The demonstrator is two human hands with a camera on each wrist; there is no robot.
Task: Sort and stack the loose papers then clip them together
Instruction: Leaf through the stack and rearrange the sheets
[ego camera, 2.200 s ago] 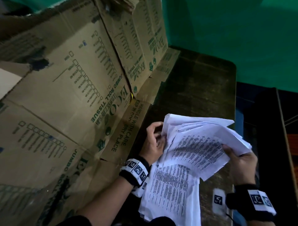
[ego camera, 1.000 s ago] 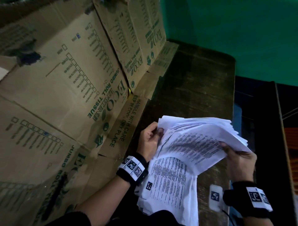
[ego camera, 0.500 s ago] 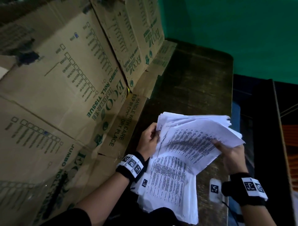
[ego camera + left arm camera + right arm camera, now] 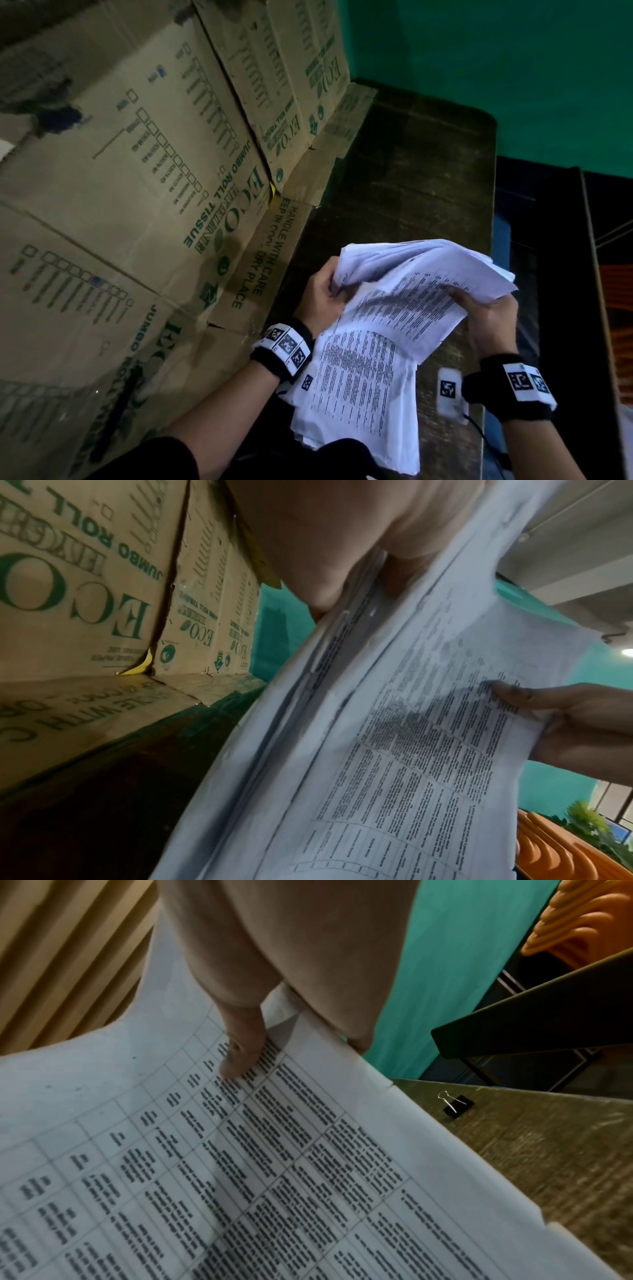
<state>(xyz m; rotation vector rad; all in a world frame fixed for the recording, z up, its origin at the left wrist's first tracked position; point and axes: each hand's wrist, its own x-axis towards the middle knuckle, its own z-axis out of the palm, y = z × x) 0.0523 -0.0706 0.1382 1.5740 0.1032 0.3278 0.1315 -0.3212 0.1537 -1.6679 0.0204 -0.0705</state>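
The papers (image 4: 404,308) are held up in the air over the dark surface (image 4: 421,164), at about 5 o'clock in the head view, a loose sheaf of printed sheets with ragged, fanned edges. The left hand (image 4: 320,298) pinches the bundle at its 9 o'clock edge, thumb curled over the sheets. The right hand (image 4: 489,317) grips the 3 o'clock edge, its thumb (image 4: 240,1053) pressed on the top printed page and the fingers underneath. Lower sheets sag toward the person's lap.

The sheets look thin, light and floppy, and likely to slide over one another; a one-sided hold would probably let them droop or spill. Holding both short edges and tapping the long edge on the surface should square them. The black binder clip (image 4: 457,1106) lies on the surface at about 2 o'clock in the right wrist view, well apart from the papers.
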